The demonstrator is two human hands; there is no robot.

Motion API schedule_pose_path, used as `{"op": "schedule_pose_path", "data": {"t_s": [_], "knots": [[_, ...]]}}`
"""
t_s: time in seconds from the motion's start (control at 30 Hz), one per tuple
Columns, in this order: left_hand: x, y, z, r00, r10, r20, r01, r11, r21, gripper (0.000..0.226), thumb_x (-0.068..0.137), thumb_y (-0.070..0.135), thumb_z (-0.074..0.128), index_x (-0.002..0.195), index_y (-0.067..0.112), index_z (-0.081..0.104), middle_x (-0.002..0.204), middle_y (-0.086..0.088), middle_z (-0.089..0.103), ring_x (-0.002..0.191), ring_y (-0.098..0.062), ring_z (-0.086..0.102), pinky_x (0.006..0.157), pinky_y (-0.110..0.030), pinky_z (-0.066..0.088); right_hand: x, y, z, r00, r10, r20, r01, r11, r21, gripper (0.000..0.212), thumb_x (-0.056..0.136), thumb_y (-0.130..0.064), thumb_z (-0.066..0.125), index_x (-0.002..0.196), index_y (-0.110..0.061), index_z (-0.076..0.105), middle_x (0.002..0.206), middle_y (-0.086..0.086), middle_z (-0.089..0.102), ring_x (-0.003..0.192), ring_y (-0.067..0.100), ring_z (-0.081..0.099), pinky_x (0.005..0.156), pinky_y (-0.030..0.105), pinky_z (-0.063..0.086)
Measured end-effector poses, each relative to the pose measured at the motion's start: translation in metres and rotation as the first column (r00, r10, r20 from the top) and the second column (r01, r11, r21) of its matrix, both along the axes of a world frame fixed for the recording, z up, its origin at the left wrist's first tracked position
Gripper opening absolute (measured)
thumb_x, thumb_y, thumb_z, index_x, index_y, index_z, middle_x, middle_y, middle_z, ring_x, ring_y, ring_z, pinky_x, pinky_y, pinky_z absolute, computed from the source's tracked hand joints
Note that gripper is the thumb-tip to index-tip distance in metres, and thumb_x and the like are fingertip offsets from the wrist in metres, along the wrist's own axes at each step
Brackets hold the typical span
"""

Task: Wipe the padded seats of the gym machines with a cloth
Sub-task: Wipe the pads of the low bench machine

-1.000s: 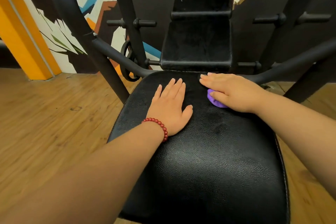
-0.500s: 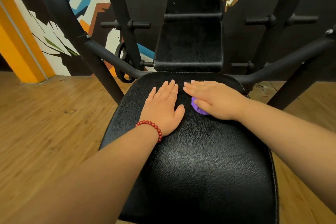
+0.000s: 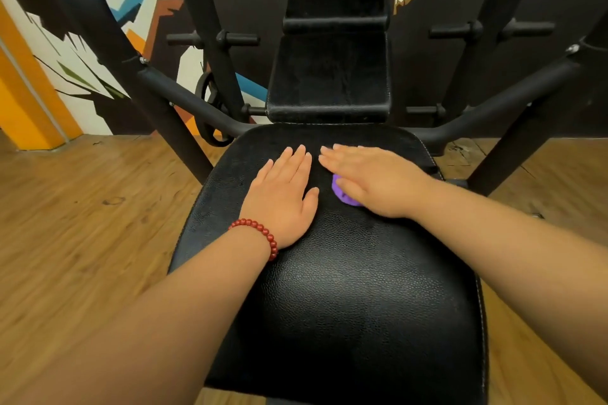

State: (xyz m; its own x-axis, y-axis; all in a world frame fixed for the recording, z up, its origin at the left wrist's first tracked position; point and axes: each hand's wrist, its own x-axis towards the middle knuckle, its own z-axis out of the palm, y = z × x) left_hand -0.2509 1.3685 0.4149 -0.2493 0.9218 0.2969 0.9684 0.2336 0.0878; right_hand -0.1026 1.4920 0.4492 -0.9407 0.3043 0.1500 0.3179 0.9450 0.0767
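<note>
A black padded seat (image 3: 362, 289) of a gym machine fills the middle of the view. My left hand (image 3: 283, 194), with a red bead bracelet on its wrist, rests flat on the seat's far half, fingers straight. Just to its right, my right hand (image 3: 371, 177) presses flat on a small purple cloth (image 3: 342, 192) against the pad. Only an edge of the cloth shows below the palm. Beyond the seat rises the black padded backrest (image 3: 332, 76).
Black frame bars (image 3: 184, 95) slant off on both sides of the seat, with weight pegs (image 3: 230, 39) behind. A weight plate (image 3: 210, 115) hangs at the back left. Wooden floor (image 3: 82, 223) lies on both sides, and a painted wall stands behind.
My right hand has slid the purple cloth leftward across the seat, closer to my left hand. The left hand has stayed flat in place.
</note>
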Motion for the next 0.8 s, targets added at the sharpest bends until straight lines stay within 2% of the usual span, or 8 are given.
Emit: {"op": "schedule_pose_path", "data": {"t_s": [0.17,0.4,0.5,0.63,0.8], "knots": [[0.001,-0.003,0.0,1.0,-0.005,-0.007,0.005,1.0,0.001,0.061,0.102,0.04,0.027,0.155,0.017,0.008,0.163,0.002,0.0,0.149,-0.013,-0.005,0.119,-0.031,-0.005,-0.018,0.015,0.013,0.992,-0.119,-0.027,0.12,0.993,0.02,0.054,0.104,-0.024,0.033,0.155,-0.016,0.015,0.162,0.0,0.01,0.149,0.013,0.007,0.119,0.031,0.01],[0.002,-0.005,-0.001,1.0,-0.005,-0.012,0.005,1.0,0.011,0.06,0.102,0.038,0.027,0.155,0.017,0.007,0.163,0.002,0.0,0.149,-0.013,-0.005,0.119,-0.03,-0.005,0.012,-0.011,-0.005,0.999,0.034,0.008,-0.034,0.999,0.04,0.052,0.105,-0.028,0.03,0.154,-0.021,0.016,0.162,-0.007,0.01,0.148,0.008,0.006,0.117,0.023,0.003],[0.002,-0.005,-0.001,1.0,-0.008,-0.026,0.008,1.0,0.009,0.06,0.102,0.038,0.026,0.155,0.016,0.007,0.163,0.002,0.0,0.149,-0.013,-0.004,0.118,-0.03,-0.005,0.004,0.004,0.003,1.0,0.005,0.024,-0.006,1.0,0.021,0.052,0.105,-0.029,0.031,0.154,-0.021,0.016,0.162,-0.007,0.01,0.148,0.008,0.006,0.118,0.025,0.005],[0.002,-0.006,-0.001,1.0,-0.009,-0.026,0.01,1.0,0.015,0.059,0.102,0.038,0.027,0.155,0.016,0.01,0.163,0.002,0.003,0.149,-0.013,-0.003,0.118,-0.03,-0.004,-0.01,0.009,0.006,0.993,-0.108,-0.038,0.109,0.993,0.041,0.054,0.104,-0.03,0.032,0.154,-0.017,0.017,0.162,0.0,0.012,0.149,0.014,0.01,0.118,0.03,0.01],[0.003,-0.01,-0.002,0.999,-0.02,0.033,0.018,0.999,0.042,0.058,0.102,0.035,0.032,0.155,0.017,0.014,0.162,0.003,0.006,0.149,-0.01,-0.002,0.117,-0.026,-0.007,0.009,-0.022,-0.01,1.0,-0.018,0.003,0.018,1.0,0.018,0.053,0.104,-0.034,0.03,0.154,-0.02,0.017,0.162,-0.006,0.01,0.149,0.009,0.007,0.118,0.027,0.005]]}}
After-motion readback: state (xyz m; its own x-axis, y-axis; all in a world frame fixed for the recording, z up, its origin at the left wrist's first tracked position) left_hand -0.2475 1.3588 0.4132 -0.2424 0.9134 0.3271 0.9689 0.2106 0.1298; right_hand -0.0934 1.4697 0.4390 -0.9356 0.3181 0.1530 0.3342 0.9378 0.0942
